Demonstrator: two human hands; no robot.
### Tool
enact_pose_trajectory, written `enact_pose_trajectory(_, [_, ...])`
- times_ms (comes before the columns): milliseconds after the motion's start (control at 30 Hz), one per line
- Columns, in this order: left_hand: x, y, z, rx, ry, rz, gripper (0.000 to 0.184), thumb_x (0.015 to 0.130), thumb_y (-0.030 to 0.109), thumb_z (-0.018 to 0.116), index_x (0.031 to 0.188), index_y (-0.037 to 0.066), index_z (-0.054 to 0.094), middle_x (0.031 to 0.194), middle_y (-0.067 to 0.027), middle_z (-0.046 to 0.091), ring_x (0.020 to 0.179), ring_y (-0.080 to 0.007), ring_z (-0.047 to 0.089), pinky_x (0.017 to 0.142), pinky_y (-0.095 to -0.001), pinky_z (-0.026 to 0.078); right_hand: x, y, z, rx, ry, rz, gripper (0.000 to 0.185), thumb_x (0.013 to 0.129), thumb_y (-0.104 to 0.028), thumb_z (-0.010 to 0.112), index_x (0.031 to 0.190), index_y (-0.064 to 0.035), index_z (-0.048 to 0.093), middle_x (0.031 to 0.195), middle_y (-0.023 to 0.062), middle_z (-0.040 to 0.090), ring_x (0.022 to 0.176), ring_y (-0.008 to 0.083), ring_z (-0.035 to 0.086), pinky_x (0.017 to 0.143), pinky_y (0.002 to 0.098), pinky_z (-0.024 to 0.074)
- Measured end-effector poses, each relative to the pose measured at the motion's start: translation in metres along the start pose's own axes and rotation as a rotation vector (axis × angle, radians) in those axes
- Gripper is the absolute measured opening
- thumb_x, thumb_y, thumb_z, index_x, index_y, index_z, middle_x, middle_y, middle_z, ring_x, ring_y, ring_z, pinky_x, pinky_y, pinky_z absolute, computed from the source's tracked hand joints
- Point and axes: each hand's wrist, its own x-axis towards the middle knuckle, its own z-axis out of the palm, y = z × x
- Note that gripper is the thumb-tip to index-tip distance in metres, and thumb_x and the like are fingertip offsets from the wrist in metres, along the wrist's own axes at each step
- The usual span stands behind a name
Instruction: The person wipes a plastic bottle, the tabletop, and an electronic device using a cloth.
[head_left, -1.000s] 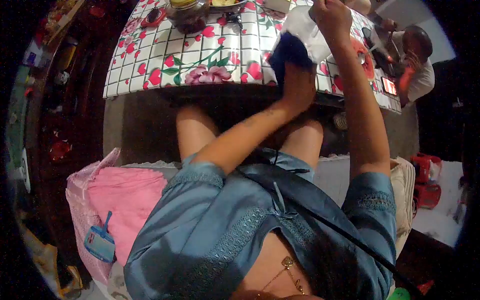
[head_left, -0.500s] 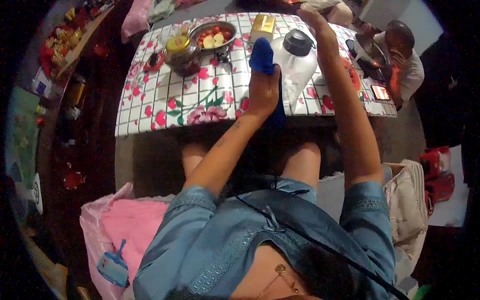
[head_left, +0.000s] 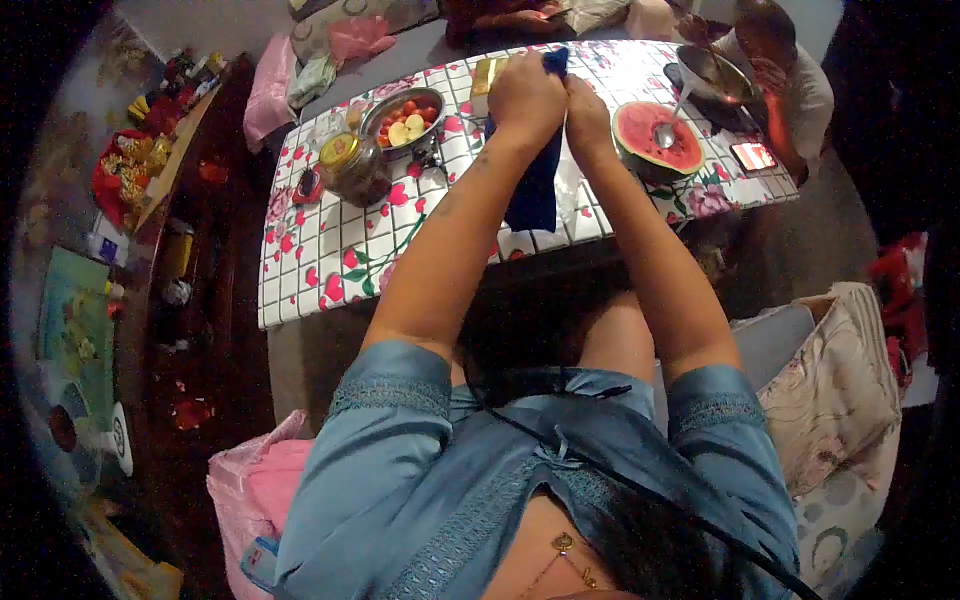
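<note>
My left hand point(head_left: 528, 98) is wrapped round a dark blue cloth point(head_left: 535, 190), which hangs down below it over the table's near side. Close beside it on the right, my right hand point(head_left: 588, 115) has its fingers pressed together; what they hold is hidden. Between and behind my forearms shows a small part of a clear plastic container point(head_left: 568, 190); its lid is hidden behind my hands. Just behind my left hand stands a gold and white box point(head_left: 484, 82).
The flowered table point(head_left: 330, 245) bears a metal bowl of fruit point(head_left: 376, 128), a yellow-lidded jar point(head_left: 355, 175), a halved watermelon with a spoon point(head_left: 635, 130) and a lit phone point(head_left: 753, 156). A person point(head_left: 805, 95) sits at the right beside a large metal bowl point(head_left: 716, 75).
Both hands have come together at the table's far middle, the cloth still in my left. The view has shifted, showing the watermelon fully, and the container's black lid is now hidden.
</note>
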Motion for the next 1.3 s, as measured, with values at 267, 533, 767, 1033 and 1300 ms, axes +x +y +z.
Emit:
enact_pose_trajectory(267, [0.020,-0.031,-0.011,-0.741,-0.418,-0.456,0.040,0.091,0.030,0.058,0.115,-0.002,0.060,0.097,-0.0195,0.067,0.096,-0.0387,0.063,0.085,-0.0389,0.048,-0.011,0.001,0.009,-0.083,0.133,-0.007,0.036,0.099,-0.029,0.030,0.101,-0.0038,0.057,0.102,0.0229,0.062,0.093,0.0439,0.059,0.082,0.0501,0.0447])
enact_pose_trajectory(533, [-0.061,-0.032,-0.005,-0.244,0.186,0.261,0.040,0.088,0.027,0.060,0.112,-0.004,0.052,0.121,-0.0258,0.048,0.105,-0.0432,0.050,0.089,-0.0481,0.040,-0.014,0.002,0.011,-0.047,0.125,-0.061,0.038,0.099,-0.027,0.032,0.105,-0.0024,0.060,0.102,0.0193,0.063,0.092,0.0379,0.061,0.082,0.0423,0.0467])
enact_pose_trajectory(767, [-0.014,-0.009,-0.016,0.156,-0.073,0.053,0.042,0.081,0.031,0.064,0.102,-0.004,0.059,0.110,-0.0211,0.049,0.105,-0.0403,0.050,0.090,-0.0496,0.043,-0.008,0.009,0.015,-0.036,0.130,-0.003,0.039,0.100,-0.033,0.032,0.103,-0.0051,0.059,0.099,0.0236,0.063,0.091,0.0450,0.060,0.080,0.0534,0.0450])
enact_pose_trajectory(1033, [0.032,-0.014,-0.008,0.097,-0.364,-0.231,0.047,0.081,0.037,0.060,0.105,-0.003,0.068,0.108,-0.0264,0.065,0.107,-0.0380,0.062,0.094,-0.0417,0.047,-0.016,0.009,0.017,-0.297,0.186,-0.180,0.016,0.094,-0.011,0.041,0.103,-0.0053,0.053,0.094,0.0191,0.056,0.082,0.0396,0.061,0.068,0.0486,0.0500])
enact_pose_trajectory(1300, [-0.053,-0.037,-0.016,-0.245,0.013,0.001,0.050,0.100,0.043,0.041,0.112,-0.004,0.057,0.098,-0.0250,0.065,0.092,-0.0431,0.062,0.084,-0.0459,0.045,-0.014,0.009,0.017,-0.225,0.177,-0.223,0.016,0.090,-0.008,0.045,0.102,-0.0050,0.056,0.096,0.0181,0.057,0.084,0.0377,0.062,0.069,0.0464,0.0517])
